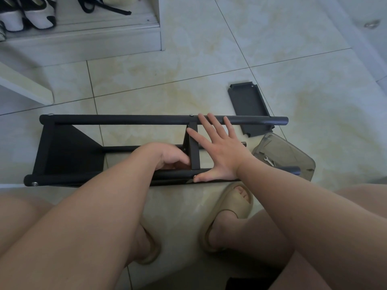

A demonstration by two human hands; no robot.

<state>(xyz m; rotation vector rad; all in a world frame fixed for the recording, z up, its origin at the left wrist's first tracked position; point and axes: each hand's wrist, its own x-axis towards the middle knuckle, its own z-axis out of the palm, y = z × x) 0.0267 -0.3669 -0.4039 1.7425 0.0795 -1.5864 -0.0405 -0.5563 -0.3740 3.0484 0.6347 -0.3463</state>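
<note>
Tiled floor (209,59) with rack frame (125,119), panel (249,107), tub (293,155)

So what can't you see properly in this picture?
All from the head view:
- Left hand: its fingertips curl behind the crosspiece of the black rack, so anything they hold is hidden.
- Near tube: partly covered by both forearms and the flat right hand.
- Clear plastic box: murky; only a small wrench shows.
- Shoes: cut off by the top edge.

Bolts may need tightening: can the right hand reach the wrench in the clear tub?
Probably yes: the right hand lies open and empty on the black frame, and the wrench sits apparently uncovered in the clear tub beside that wrist.
</note>
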